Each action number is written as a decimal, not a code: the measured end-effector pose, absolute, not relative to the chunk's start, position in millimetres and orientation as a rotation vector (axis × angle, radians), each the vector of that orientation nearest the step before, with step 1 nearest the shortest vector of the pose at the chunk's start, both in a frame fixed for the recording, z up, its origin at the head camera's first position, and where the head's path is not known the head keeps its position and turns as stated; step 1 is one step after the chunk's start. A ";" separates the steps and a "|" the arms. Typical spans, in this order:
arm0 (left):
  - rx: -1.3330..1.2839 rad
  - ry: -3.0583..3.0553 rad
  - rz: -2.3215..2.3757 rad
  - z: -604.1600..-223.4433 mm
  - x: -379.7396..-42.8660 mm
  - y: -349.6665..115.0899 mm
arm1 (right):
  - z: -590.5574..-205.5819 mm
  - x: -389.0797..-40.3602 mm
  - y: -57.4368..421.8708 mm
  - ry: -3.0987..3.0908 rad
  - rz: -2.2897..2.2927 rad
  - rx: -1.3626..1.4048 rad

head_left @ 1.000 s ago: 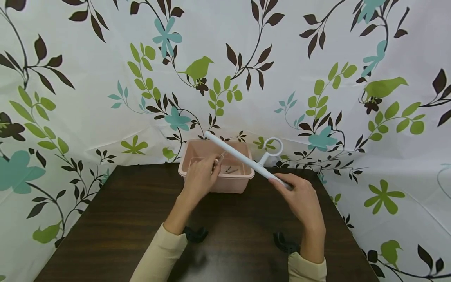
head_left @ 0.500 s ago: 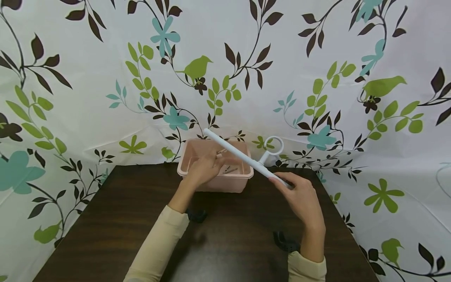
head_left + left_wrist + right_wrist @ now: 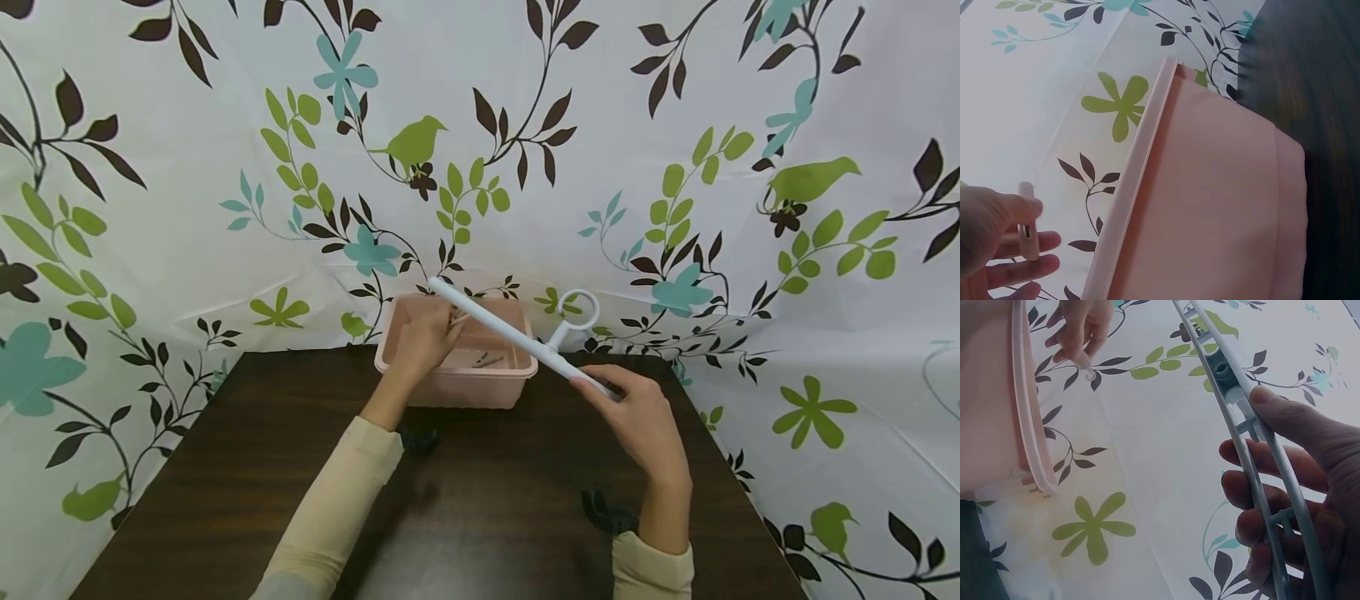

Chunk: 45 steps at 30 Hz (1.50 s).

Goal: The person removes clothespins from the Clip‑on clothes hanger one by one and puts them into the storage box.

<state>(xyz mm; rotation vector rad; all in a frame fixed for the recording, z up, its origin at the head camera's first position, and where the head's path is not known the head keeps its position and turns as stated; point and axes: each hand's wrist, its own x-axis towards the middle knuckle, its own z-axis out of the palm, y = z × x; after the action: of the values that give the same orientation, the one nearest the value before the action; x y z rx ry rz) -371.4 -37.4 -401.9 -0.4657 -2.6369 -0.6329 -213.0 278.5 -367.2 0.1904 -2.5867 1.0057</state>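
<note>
My left hand [image 3: 422, 340] reaches over the pink plastic tub and pinches a small pale clothespin [image 3: 1028, 244] between thumb and fingers. In the left wrist view the pin stands upright beside the tub's rim. My right hand [image 3: 641, 425] grips one end of a light blue plastic hanger bar [image 3: 498, 322]. The bar slants up to the left, its far end above the tub. A ring [image 3: 581, 308] on a short stem sticks up from its middle. The right wrist view shows two parallel rails joined by small crosspieces, with thumb and fingers closed around them.
The pink tub [image 3: 480, 392] stands at the back edge of the dark wooden table [image 3: 480, 492]. A few small clips [image 3: 487, 361] lie on its floor. Just behind the table hangs a white sheet [image 3: 525, 233] printed with leaves and birds.
My left hand has shifted slightly up and left above the tub, its fingers turning while they keep the clothespin. The right hand and the hanger bar stay nearly still.
</note>
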 end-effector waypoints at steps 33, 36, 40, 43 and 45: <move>-0.404 -2.826 -0.598 -406.3 -384.6 -49.6 | -370.1 -218.2 272.2 -2.631 0.981 0.173; -0.413 -2.815 -0.623 -407.7 -384.3 -51.0 | -370.2 -217.5 271.5 -2.635 0.986 0.172; -0.418 -2.784 -0.620 -411.0 -384.3 -53.0 | -370.4 -217.3 270.9 -2.630 0.985 0.176; -0.415 -2.749 -0.601 -413.6 -382.9 -55.3 | -370.3 -217.2 270.3 -2.631 0.980 0.179; -0.412 -2.719 -0.596 -414.8 -380.4 -58.6 | -370.5 -217.4 269.3 -2.635 0.981 0.186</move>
<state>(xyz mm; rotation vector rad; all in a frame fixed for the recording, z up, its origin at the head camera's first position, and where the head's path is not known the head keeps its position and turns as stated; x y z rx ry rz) -380.4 -58.6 -414.8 -0.4123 -2.7190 -0.5962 -217.4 269.3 -370.5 0.1857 -2.6354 0.9811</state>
